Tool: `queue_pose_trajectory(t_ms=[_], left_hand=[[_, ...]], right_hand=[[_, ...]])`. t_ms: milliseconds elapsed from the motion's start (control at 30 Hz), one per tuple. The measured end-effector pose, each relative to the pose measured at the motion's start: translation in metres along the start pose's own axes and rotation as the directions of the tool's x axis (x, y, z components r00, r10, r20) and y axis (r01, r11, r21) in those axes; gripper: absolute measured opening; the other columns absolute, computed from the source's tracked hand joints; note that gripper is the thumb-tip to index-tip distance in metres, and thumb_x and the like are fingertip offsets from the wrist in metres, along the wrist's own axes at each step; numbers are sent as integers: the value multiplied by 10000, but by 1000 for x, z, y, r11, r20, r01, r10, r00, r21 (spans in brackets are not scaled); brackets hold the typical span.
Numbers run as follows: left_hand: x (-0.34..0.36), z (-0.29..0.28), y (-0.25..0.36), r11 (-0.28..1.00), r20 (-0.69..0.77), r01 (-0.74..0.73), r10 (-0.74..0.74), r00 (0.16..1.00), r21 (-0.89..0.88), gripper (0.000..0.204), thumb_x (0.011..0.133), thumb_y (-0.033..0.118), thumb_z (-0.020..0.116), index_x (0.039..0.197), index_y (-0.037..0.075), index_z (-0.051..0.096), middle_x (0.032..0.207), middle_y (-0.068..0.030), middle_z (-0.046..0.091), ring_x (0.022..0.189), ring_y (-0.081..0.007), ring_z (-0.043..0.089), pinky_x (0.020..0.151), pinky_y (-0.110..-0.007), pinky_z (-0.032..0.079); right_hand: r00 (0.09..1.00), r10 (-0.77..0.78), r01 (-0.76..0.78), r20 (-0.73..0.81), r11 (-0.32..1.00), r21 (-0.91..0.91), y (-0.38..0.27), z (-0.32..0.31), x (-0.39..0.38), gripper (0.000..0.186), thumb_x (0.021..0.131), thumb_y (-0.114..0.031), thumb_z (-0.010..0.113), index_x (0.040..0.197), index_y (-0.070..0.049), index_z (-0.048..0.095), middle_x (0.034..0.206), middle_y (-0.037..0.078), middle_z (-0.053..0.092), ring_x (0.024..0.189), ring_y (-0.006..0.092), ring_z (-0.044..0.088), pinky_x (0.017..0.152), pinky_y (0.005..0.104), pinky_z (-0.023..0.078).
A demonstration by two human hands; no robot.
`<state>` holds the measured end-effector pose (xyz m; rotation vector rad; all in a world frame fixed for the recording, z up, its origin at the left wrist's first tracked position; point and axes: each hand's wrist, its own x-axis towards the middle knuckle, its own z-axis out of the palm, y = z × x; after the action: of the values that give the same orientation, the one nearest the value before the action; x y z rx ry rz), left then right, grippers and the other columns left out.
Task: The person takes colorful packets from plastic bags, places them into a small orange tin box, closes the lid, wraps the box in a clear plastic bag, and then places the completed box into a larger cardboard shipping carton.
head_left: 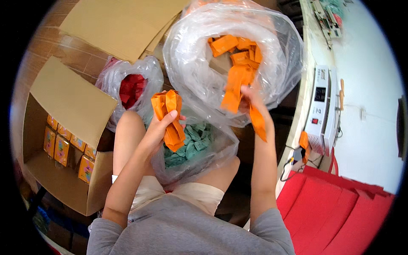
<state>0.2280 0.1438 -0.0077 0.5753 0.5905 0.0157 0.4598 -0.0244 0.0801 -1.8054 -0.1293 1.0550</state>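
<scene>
Just above the right hand (251, 94) gapes the big clear bag (191, 63) of orange folded pieces (238, 51), nearer that hand than the other. Its fingers pinch several orange strips (234, 87) drawn from the bag's mouth, hanging lengthwise downward. The left hand (163, 125), well apart and lower, is clamped around an upright orange bundle (169, 111). Below it, a bag of teal pieces (193, 142) rests on her lap.
</scene>
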Motion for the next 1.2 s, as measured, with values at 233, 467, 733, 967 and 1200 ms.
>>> queue_pose_trajectory(t_ms=[233, 467, 733, 967, 1200], left_hand=[[-27, 24, -11, 998, 198, 49, -56, 979, 39, 616, 870, 321, 638, 1339, 80, 320, 1155, -81, 486, 997, -194, 576, 815, -369, 538], [-55, 26, -49, 643, 363, -118, -264, 894, 756, 761, 828, 264, 686, 1411, 91, 230, 1219, -136, 495, 1094, -232, 513, 945, -310, 406], [-121, 8, -105, 533, 508, -64, -756, 413, 844, 1036, 773, 424, 740, 1449, 53, 48, 1423, -180, 250, 1333, -264, 287, 1099, -350, 237], [-174, 3, -125, 426, 394, 11, -847, 357, 905, 1087, 718, 307, 808, 1455, 105, 34, 1386, -158, 303, 1295, -257, 338, 1081, -348, 271], [-191, 41, -140, 260, 340, -320, -913, 226, 911, 1036, 692, 296, 824, 1427, 99, 121, 1359, -184, 371, 1267, -286, 390, 1068, -348, 298]], right_hand=[[973, -4, -82, 233, 930, 359, 75, 55, -111, 558, 882, -373, 509, 1282, 16, 488, 1155, 156, 625, 993, 219, 632, 853, 347, 511], [971, 213, -24, 105, 528, -849, 101, 100, -214, 550, 635, -405, 698, 976, 21, 632, 785, 180, 668, 735, 329, 646, 680, 399, 504], [775, 336, -180, 536, 929, -322, 190, 121, -254, 651, 693, -572, 693, 1068, -45, 622, 972, 101, 649, 862, 219, 612, 731, 322, 484], [901, 134, -269, 412, 919, 289, 274, 164, -309, 470, 885, -364, 603, 1216, -33, 557, 1116, 69, 608, 978, 155, 566, 840, 302, 457], [793, 609, -358, -22, 495, 792, 322, 166, -371, 374, 940, -420, 513, 939, -58, 605, 892, 72, 597, 726, 139, 588, 658, 272, 496]])
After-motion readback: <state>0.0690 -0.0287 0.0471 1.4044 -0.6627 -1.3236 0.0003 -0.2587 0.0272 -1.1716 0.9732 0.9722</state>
